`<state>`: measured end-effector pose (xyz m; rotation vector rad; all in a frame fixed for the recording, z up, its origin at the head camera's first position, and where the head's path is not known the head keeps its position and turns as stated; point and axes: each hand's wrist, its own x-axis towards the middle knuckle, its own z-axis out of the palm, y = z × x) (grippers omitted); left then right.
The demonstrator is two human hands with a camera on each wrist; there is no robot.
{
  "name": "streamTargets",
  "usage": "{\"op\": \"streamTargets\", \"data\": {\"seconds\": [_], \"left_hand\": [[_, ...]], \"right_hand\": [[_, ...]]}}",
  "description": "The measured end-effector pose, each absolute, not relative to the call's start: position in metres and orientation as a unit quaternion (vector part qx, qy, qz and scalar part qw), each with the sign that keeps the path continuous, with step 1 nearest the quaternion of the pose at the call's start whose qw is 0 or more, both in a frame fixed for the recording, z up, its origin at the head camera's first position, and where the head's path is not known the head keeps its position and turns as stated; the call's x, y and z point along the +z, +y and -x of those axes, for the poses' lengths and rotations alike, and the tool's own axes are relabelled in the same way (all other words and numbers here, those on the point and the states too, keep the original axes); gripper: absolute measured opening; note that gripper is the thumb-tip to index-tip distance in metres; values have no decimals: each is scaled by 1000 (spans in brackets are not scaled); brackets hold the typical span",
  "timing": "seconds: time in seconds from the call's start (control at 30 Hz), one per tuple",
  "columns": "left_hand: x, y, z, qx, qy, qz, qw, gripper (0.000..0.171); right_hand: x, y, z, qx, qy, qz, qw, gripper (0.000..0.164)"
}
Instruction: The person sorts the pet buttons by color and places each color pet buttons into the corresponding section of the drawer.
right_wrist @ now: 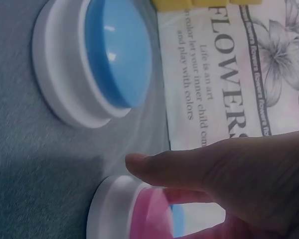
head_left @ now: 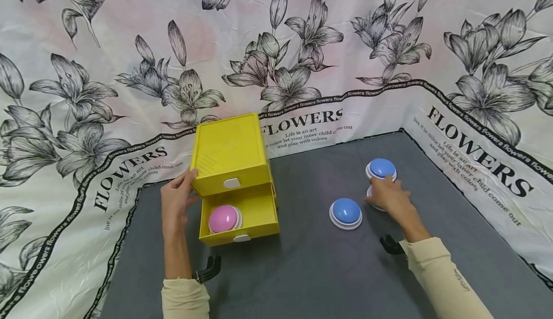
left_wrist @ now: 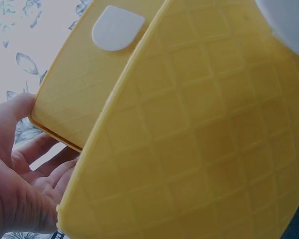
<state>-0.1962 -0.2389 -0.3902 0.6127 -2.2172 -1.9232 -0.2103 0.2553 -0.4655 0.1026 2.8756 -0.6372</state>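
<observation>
My left hand [head_left: 176,199] grips the front left corner of a yellow two-drawer box [head_left: 231,148], thumb at the edge of the upper drawer in the left wrist view. The lower drawer [head_left: 270,220] is pulled out, and a pink push-button light [head_left: 223,219] with a white base lies in it. On the right, my right hand [head_left: 390,198] reaches over another pink button light [right_wrist: 152,214], thumb straight along its near side and fingers across the far side. That button is mostly hidden under the hand in the head view.
One blue button light [head_left: 382,167] stands just behind the right hand, another blue button light [head_left: 346,212] to its left. A dark grey cloth [head_left: 302,271] covers the table. Flower-printed fabric [head_left: 302,131] hangs around the back and sides.
</observation>
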Motion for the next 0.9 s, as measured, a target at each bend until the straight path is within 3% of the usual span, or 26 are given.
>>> {"op": "streamTargets", "data": {"seconds": [0.23, 0.5, 0.9], "left_hand": [[-390, -240, 196, -634, -744, -199, 62, 63], [-390, -240, 195, -634, -742, -208, 68, 62], [-390, -239, 195, -634, -743, -202, 70, 63]], "right_hand": [[-473, 265, 208, -226, 969, -28, 94, 66], [-473, 265, 207, -229, 970, -23, 78, 59], [-476, 268, 207, -235, 968, -33, 87, 67]]}}
